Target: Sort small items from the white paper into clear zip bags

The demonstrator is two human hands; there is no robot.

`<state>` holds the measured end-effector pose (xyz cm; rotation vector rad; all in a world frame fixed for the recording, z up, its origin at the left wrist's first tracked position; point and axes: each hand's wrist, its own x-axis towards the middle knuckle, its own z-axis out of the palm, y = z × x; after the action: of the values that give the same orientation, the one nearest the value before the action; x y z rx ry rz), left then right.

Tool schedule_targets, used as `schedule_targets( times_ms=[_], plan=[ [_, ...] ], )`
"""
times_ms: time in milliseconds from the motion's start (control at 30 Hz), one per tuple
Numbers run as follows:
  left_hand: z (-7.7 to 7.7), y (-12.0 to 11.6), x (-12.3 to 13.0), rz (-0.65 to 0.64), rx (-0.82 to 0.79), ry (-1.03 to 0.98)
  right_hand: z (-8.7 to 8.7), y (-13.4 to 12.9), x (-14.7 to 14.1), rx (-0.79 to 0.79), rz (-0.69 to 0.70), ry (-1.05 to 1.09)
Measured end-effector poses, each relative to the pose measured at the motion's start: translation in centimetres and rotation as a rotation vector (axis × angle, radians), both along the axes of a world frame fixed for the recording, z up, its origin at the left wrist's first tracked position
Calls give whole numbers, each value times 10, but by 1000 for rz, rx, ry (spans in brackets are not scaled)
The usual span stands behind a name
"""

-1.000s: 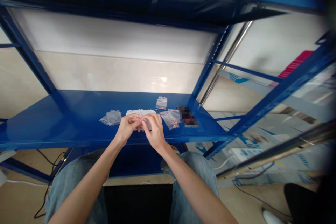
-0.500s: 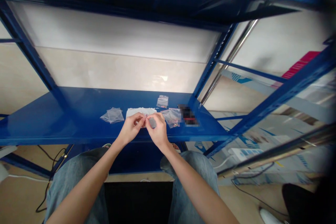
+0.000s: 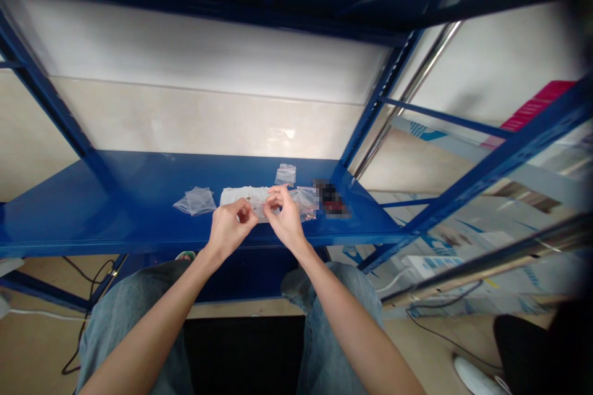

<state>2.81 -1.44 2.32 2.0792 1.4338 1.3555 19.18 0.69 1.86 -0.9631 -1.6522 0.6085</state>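
My left hand [image 3: 230,228] and my right hand [image 3: 285,216] hover low over a blue steel shelf [image 3: 92,216], their fingers curled into pinches. Whatever the fingertips hold is too small to make out. Beneath and between them lies a white paper strip [image 3: 241,196]. A clear plastic bag with small reddish contents [image 3: 303,202] is just beyond my right fingers. Another small clear bag [image 3: 286,174] lies behind it, and a crumpled clear bag [image 3: 196,200] lies left of my left hand. A pixelated dark object [image 3: 330,197] sits further right.
Blue rack uprights [image 3: 377,99] and a shelf overhead frame the space, with a pale wall panel [image 3: 199,117] behind. My jeans-covered knees [image 3: 333,296] sit below the shelf. To the right are a chrome pole [image 3: 412,92], a white power strip [image 3: 424,265] and cables.
My hands have drawn apart, with the right one now further right and back over the paper strip. The whole view has shifted slightly upward in the frame.
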Motion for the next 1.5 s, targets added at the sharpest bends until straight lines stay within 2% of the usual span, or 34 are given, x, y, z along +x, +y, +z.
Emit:
schedule_targets(
  times_ms=[133, 233, 367, 467, 633, 767, 900, 1133, 1333, 1500],
  plan=[
    [0, 1, 0, 15, -19, -47, -2, 3, 3, -1, -30, 116],
    [-5, 10, -3, -28, -40, -201, -4, 7, 2, -44, 24, 316],
    [-12, 22, -5, -175, -229, -508, -9, 10, -3, -185, 111, 632],
    [-13, 24, -4, -305, -378, -654, -12, 8, -10, -300, 142, 755],
    [-8, 25, -10, -287, -323, -691, -13, 2, -20, -403, 195, 952],
    [-6, 28, -18, -306, -322, -590, -11, 3, -24, -470, 137, 1051],
    [-6, 25, -15, -312, -302, -484, -9, 6, -28, -512, 128, 1031],
    [-5, 25, -13, -223, -215, -651, -7, 12, -30, -283, -9, 865],
    [-7, 28, -16, -194, -230, -801, -7, 13, -29, -200, 108, 569],
    [-2, 31, -24, -208, -222, -818, -10, 13, -22, -138, 42, 456]
  ],
)
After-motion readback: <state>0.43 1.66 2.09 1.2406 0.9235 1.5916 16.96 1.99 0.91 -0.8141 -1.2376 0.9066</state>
